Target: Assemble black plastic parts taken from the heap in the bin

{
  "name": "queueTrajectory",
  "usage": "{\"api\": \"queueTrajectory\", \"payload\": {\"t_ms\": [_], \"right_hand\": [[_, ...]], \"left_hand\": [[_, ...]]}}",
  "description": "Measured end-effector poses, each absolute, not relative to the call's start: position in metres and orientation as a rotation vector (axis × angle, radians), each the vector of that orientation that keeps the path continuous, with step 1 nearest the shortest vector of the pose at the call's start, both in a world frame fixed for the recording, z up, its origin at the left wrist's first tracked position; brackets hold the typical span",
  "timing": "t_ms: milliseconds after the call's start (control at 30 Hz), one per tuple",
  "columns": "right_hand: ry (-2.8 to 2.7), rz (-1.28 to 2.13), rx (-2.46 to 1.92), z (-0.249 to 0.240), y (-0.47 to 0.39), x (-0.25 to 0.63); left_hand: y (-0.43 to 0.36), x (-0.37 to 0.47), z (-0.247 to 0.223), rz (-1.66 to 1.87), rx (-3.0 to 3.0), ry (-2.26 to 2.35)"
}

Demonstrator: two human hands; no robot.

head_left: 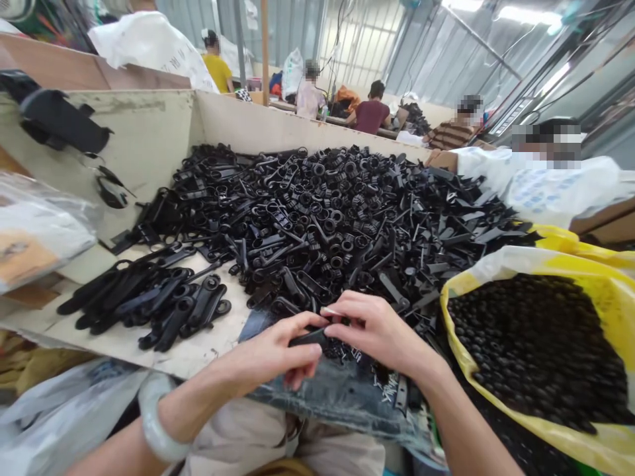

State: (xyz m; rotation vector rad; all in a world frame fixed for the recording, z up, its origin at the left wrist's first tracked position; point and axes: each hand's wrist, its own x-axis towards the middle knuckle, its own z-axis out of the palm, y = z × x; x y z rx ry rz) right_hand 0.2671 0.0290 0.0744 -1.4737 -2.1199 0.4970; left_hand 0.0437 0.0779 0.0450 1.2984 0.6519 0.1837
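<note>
With my bare left forearm (116, 441) steady, I'd brace the slim black plastic piece (308, 338) clamped in my left fingers (303, 356), just beside the right fingers (350, 334), whose grip I can't tell.

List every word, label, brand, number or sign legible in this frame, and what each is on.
No text is legible.
White plastic sack, upper left: faint lettering, too blurred to read.
White bag with blue print, right: unreadable.
Heaped black plastic parts: no lettering discernible.
</note>
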Motion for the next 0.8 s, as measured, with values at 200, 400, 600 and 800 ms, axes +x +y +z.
{"api": "queueTrajectory", "payload": {"t_ms": [200, 400, 600, 800], "right_hand": [[-1.862, -0.219, -1.978, 0.064, 0.095, 0.283], [-1.854, -0.364, -2.034, 0.059, 0.097, 0.286], [-1.749, 0.342, -1.561, 0.052, 0.011, 0.253], [-1.708, 0.512, -1.485, 0.024, -0.039, 0.211]], "left_hand": [[0.067, 0.044, 0.035, 0.556, 0.939, 0.84], [0.051, 0.032, 0.027, 0.661, 0.891, 0.788], [0.028, 0.02, 0.022, 0.484, 0.928, 0.738], [0.011, 0.016, 0.017, 0.331, 1.152, 0.816]]}}
